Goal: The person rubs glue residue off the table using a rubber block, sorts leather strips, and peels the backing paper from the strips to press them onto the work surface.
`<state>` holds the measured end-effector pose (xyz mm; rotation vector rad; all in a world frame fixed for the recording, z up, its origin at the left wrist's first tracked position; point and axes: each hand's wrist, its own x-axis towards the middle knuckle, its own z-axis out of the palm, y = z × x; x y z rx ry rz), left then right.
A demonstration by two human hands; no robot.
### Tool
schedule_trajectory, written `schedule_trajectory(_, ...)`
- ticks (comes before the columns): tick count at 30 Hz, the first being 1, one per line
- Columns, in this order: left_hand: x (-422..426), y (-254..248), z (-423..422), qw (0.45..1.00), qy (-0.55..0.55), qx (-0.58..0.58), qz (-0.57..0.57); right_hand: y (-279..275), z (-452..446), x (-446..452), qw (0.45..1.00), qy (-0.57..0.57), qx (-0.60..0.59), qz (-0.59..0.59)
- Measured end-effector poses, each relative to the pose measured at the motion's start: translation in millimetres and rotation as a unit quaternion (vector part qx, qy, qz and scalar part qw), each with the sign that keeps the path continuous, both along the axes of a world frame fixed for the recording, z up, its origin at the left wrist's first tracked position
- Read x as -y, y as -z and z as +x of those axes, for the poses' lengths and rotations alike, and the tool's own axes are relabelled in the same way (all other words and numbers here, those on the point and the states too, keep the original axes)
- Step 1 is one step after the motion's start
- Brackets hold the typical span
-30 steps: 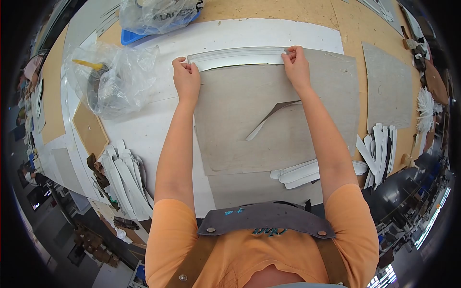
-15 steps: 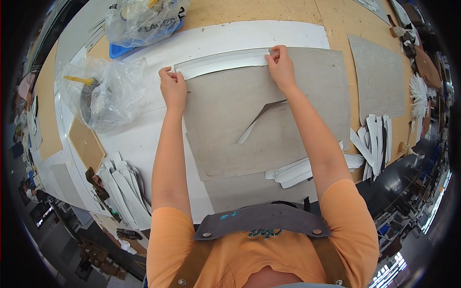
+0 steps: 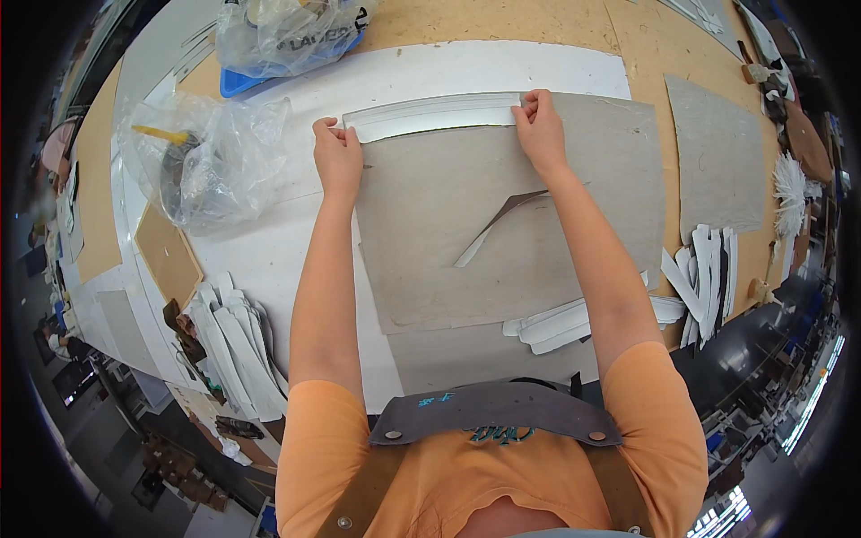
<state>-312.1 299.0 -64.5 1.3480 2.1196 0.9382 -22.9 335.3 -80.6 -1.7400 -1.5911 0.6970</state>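
A long, slightly curved white strip [image 3: 439,119] lies along the far edge of a grey sheet [image 3: 430,206], with thin lines running along its length. My left hand [image 3: 339,161] pinches the strip's left end between thumb and fingers. At the other end, my right hand [image 3: 543,134] is closed on the strip in the same way. Nearer to me on the sheet, a narrow curved offcut [image 3: 499,217], dark on one side and pale at its tip, lies between my forearms.
Piles of white strips lie at the left [image 3: 238,345] and right [image 3: 708,278], with more strips [image 3: 556,325] by my right forearm. Plastic bags stand at left [image 3: 242,170] and far left [image 3: 291,36], the latter in a blue tray [image 3: 240,82]. Another grey sheet [image 3: 717,157] lies right.
The whole view has shifted slightly, so the bench things appear a little further right. Both hands keep hold of the strip's ends, which stays by the sheet's far edge.
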Motion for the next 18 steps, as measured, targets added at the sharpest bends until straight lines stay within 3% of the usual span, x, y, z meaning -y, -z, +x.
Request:
schedule_trajectory(11, 1, -1, 3, 1.0, -0.006, -0.005, 0.002, -1, -3, 1, 1.0, 0.0, 0.01, -0.002)
schedule_trajectory(13, -1, -2, 4, 1.0, -0.012, -0.006, -0.009, 2, -3, 2, 0.998, -0.019, 0.058, 0.029)
schedule_trajectory(16, 1, 1, 8, 0.979, 0.007, -0.203, 0.025, 1, -8, 5, 0.983, -0.021, 0.149, 0.109)
schedule_trajectory(18, 2, 7, 5, 0.966, 0.043, -0.253, 0.035, 2, -12, 8, 0.969, -0.021, 0.2, 0.144)
